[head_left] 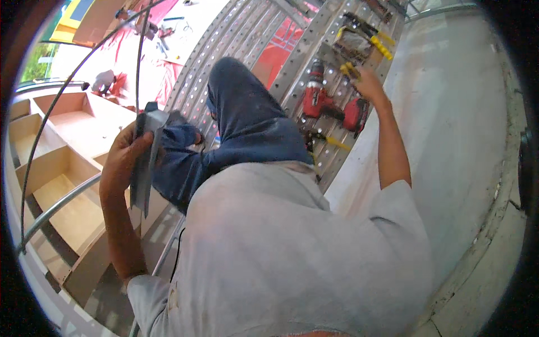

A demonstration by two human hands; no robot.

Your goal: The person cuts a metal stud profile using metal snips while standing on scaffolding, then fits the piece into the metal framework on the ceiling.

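My left hand (126, 154) is closed around an upright, bent grey metal channel (147, 174) at the left of my lap, near a thin black cable. My right hand (368, 84) reaches over the perforated metal platform (196, 56), its fingers closed on a yellow-handled tool (350, 71) whose far end is unclear. Just left of that hand lies a red and black cordless drill (325, 104). Above it are yellow-and-black handled tools (376, 42) beside a small dull box-like item (353, 42). More yellow-handled tools (334, 140) lie below the drill.
Open plywood compartments (73, 118) and a curved metal rail (67, 199) are at my left, with hanging cables. Two other people (104, 81) are at work below at the upper left, on red sheeting. A pale wall (449, 123) runs along my right.
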